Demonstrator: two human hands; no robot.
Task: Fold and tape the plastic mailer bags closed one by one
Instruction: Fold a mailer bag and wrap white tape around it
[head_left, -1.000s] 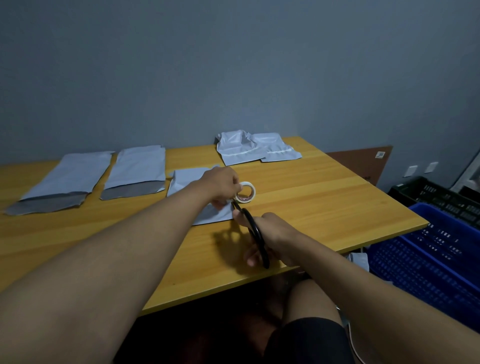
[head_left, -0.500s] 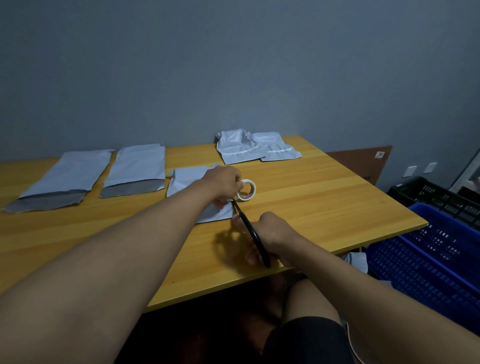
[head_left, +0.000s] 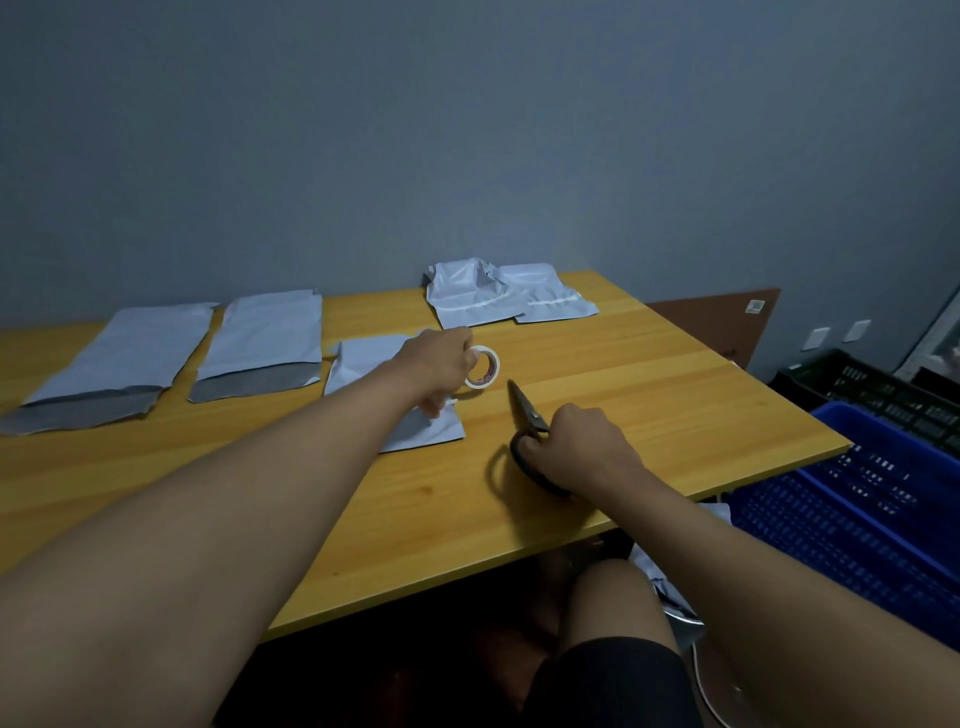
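Since half a second ago, the right hand (head_left: 582, 447) with the black scissors (head_left: 527, 415) moved right, away from the tape. On the tabletop (head_left: 649, 395), the mailer bag (head_left: 374, 364) lies at frame centre under the left hand (head_left: 441, 369), which grips the tape roll (head_left: 483, 367); right fingers curl around the scissors handles.

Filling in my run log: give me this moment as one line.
left hand: holds tape roll over mailer bag | right hand: grips scissors, blades shut, apart from tape | table
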